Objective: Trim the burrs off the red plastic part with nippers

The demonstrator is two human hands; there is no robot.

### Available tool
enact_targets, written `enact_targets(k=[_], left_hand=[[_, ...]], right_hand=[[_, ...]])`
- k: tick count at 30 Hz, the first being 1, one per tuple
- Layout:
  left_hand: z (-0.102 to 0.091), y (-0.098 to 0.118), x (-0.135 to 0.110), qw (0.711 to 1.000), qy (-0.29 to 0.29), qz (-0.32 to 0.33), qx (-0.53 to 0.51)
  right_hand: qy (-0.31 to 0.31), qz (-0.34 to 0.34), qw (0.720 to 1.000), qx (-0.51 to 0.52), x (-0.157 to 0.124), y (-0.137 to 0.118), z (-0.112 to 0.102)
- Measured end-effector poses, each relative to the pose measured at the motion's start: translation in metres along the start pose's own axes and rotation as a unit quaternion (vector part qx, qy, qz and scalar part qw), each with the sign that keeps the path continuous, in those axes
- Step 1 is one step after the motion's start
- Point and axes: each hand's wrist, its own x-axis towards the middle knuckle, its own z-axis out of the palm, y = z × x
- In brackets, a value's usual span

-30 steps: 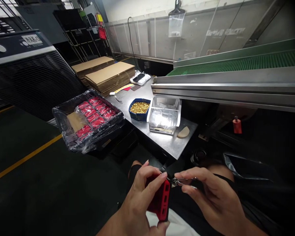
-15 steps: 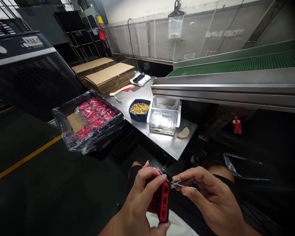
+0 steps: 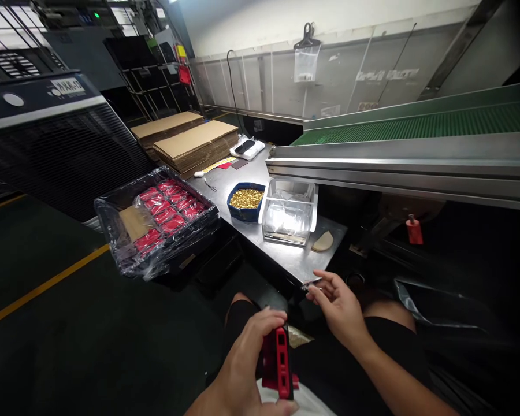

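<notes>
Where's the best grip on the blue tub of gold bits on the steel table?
Probably the blue tub by its near-left rim, coming from the left: the clear box stands close on its right, and the open top is full of gold parts.

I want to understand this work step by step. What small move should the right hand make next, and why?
Probably reach on to the blue tray of gold parts. The right hand, pinching tweezers, points toward the steel table; the left hand holds the red part apart.
</notes>
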Motion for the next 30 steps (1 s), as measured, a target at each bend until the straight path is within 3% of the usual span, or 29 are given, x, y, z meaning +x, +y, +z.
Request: enact_targets(k=[4,8,14,18,21,26,30], left_hand=[[0.016,-0.017,-0.013,0.990,-0.035,-0.104,-0.093],[0.031,-0.039,-0.036,0.975,-0.058,-0.200,-0.076],[0.054,-0.078,-0.066,0.951,0.004,-0.306,-0.041],[0.059,-0.097,-0.069,0.911,0.038,-0.367,-0.183],[0.050,-0.105,-0.065,0.893,-0.003,-0.366,-0.260],[0.030,-0.101,-0.054,0.915,-0.036,-0.385,-0.115],[0.030,-0.087,-0.039,0.918,-0.032,-0.395,-0.015]], right_hand=[[0.043,-0.019,0.995,-0.085,0.035,0.054,0.005],[0.078,-0.055,0.980,-0.176,0.044,0.081,-0.001],[0.067,-0.057,0.971,-0.224,0.044,0.075,-0.018],[0.087,-0.068,0.968,-0.224,0.042,0.071,-0.031],[0.064,-0.049,0.969,-0.234,0.036,0.080,-0.038],[0.054,-0.034,0.972,-0.226,0.030,0.087,-0.041],[0.024,-0.017,0.970,-0.243,0.031,0.086,-0.039]])
